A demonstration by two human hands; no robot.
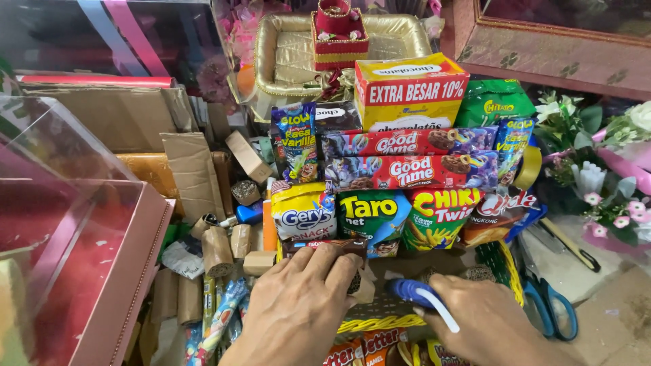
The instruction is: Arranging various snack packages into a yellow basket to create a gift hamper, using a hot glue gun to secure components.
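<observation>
A woven yellow basket [510, 273] holds a stacked display of snack packets: a yellow and red box [409, 88] on top, two red biscuit packs [407, 157] below it, and several chip bags [373, 213] in front. My left hand [298, 305] presses a dark snack packet [319, 245] at the front of the basket. My right hand [485, 322] grips a blue and white glue gun [424, 298] with its tip near that packet.
Blue-handled scissors [553, 305] lie on the floor at the right. A pink box [102, 285] with a clear lid stands at the left. Cardboard scraps and tape cores [217, 247] litter the left. A gold tray [285, 57] sits behind; artificial flowers [603, 183] at right.
</observation>
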